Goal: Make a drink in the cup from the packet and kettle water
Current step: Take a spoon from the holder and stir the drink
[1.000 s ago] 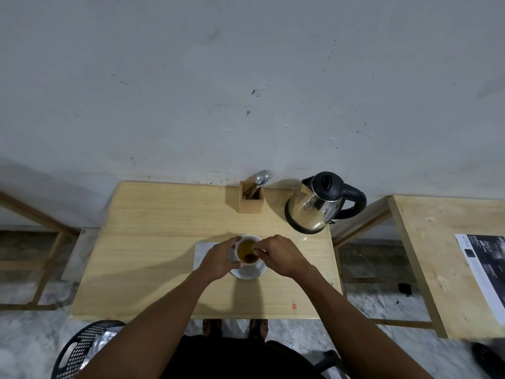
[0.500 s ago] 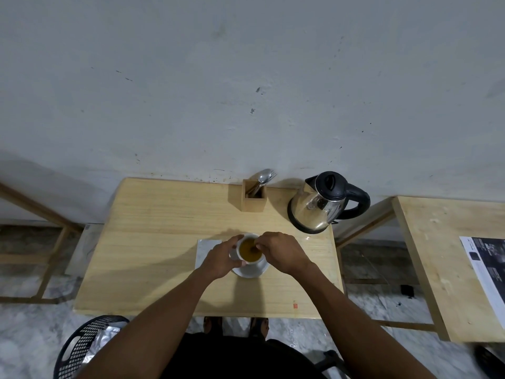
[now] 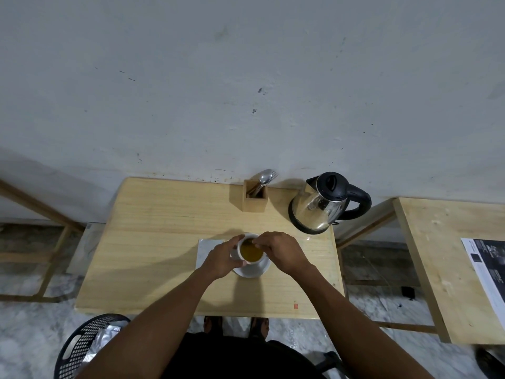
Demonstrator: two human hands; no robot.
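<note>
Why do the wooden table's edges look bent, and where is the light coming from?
Head view: the wide-angle lens bows the light wooden table and stretches the forearms near the bottom edge. Shadows of the hands fall leftwards across the tabletop, so light likely comes from the right. The shiny steel kettle with black lid shows reflections. The white cup of amber drink looks reasonably sharp.

Cup [image 3: 250,251] on a saucer [image 3: 252,270] near the table's [image 3: 153,242] front middle, packet [image 3: 209,247] just left of the cup, utensil holder [image 3: 254,199] behind the cup, kettle [image 3: 321,206] behind-right of the cup, basket [image 3: 82,343] on the floor front-left of the cup
</note>
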